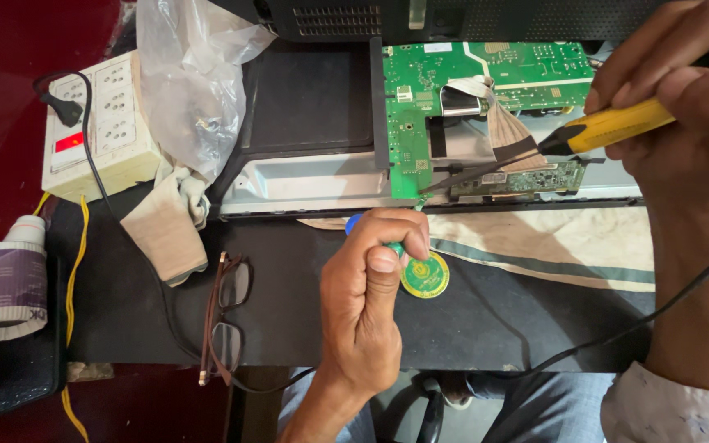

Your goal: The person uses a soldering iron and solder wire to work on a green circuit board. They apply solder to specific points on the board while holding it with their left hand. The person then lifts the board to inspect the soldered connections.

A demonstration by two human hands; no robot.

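Observation:
My right hand (683, 107) grips a yellow-handled soldering iron (609, 127); its dark tip reaches left to the lower edge of a green circuit board (420, 107). A flat ribbon cable (506, 123) crosses the board under the iron. My left hand (367, 295) is closed around a small blue and green object (354, 223), held just in front of the board. Beside that hand a round green and yellow tin (427, 276) lies on the black table top (486, 320).
A white power strip (96, 123) with a black plug stands at the left, next to a clear plastic bag (190, 74) and a beige cloth (170, 226). Folded glasses (225, 316) lie left of my left hand. A wrapped bottle (6, 283) sits far left.

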